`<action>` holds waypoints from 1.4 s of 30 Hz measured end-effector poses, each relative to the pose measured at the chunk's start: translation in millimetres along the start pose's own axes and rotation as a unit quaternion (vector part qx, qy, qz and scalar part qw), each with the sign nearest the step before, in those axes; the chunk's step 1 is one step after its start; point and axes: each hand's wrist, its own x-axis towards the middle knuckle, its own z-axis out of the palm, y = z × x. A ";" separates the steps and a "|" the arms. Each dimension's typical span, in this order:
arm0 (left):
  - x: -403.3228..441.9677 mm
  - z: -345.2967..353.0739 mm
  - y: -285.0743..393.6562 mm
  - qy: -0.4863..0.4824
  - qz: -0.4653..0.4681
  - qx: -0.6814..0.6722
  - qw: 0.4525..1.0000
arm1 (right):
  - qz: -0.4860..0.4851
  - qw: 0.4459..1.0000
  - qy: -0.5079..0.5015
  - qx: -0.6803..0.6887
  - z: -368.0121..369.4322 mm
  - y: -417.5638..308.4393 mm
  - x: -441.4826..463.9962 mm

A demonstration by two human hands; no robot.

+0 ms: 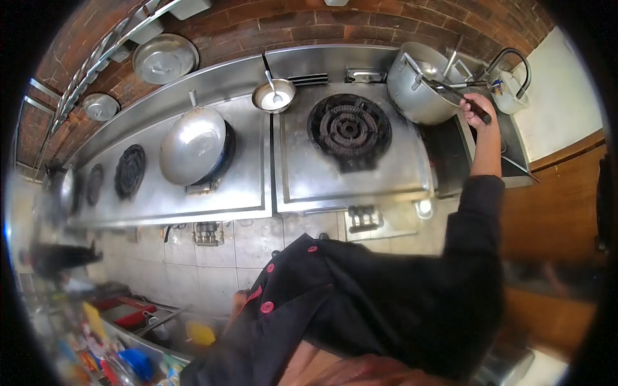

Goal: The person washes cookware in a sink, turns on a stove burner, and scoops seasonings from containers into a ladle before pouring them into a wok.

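At the upper right, my right hand is closed around the dark handle of a long utensil. The utensil's far end reaches over the rim of a large metal pot, where more long-handled tools lean. My left hand shows only in small part beside my black jacket, low in the view; its fingers and anything in them are hidden. Left of the pot is a round black burner. A small metal bowl with white contents and a spoon stands near the stove's back edge.
A wok sits on the left stove section, with more burners beyond it. Lids hang on the brick wall. A black hose curves at the right. A blurred person is at the far left, above colourful items.
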 end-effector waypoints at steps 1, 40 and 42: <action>4.6 -0.8 -2.0 -0.002 0.008 0.006 1.000 | 0.009 1.000 -0.017 0.002 -4.3 -4.7 -2.4; -33.8 58.4 -155.0 0.036 -0.182 -0.541 0.820 | 0.137 0.927 -0.347 -0.040 427.2 238.3 -139.3; -48.4 62.2 -157.3 0.036 -0.213 -0.555 0.803 | 0.118 0.934 -0.328 -0.078 452.7 265.5 -136.4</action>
